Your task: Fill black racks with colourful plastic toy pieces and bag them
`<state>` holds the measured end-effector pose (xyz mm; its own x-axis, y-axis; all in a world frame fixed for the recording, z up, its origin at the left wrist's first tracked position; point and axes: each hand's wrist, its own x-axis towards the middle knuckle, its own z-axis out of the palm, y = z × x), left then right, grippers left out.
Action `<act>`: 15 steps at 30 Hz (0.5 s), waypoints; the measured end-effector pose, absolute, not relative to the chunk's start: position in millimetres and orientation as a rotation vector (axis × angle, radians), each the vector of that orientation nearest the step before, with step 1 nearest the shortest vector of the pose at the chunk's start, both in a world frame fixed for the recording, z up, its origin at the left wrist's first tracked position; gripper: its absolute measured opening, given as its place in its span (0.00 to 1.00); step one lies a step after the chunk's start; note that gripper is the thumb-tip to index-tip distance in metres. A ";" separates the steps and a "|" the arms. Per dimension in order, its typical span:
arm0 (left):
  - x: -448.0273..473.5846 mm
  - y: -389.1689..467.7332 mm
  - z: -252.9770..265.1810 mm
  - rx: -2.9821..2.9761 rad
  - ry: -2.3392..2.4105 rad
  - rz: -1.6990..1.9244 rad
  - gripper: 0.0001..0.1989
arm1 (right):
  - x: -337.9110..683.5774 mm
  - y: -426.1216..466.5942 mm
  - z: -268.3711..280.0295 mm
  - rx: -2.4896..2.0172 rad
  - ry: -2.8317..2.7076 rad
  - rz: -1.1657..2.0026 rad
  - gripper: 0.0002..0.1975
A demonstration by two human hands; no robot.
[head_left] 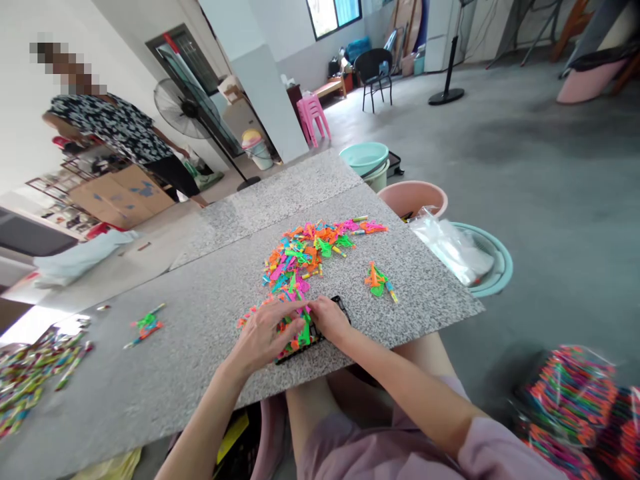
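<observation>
My left hand [267,333] reaches over the near end of a pile of small bright plastic toy pieces [305,250], its fingers stretched and its thumb apart. Beside its thumb a green plastic piece [305,332] lies over a black basket-like tray [343,307] at the table's near edge. Over the tray, my right hand [329,320] has its fingers pressed together close to the left fingertips. What they pinch is hidden. Pink, orange, green and blue pieces make up the pile, some with striped sticks.
A small orange and green cluster [379,281] lies right on the granite table [200,333], another cluster [147,325] left. Shiny wrapped sticks [40,373] heap at far left. Basins [415,193] stand beside the right edge; bagged pieces [573,393] sit on the floor. A person [110,127] stands behind.
</observation>
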<state>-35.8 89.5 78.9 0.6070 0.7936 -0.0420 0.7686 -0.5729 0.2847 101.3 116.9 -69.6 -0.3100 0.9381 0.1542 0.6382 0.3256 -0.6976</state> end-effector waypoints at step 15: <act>-28.3 91.5 64.4 2.712 1.378 -0.033 0.18 | 234.6 99.9 -47.4 -2.065 -1.776 0.339 0.17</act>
<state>-28.3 91.5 64.4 0.5904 0.8045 -0.0646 0.8067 -0.5857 0.0790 234.6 99.9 -47.4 0.1659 0.9835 0.0720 0.8880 -0.1172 -0.4446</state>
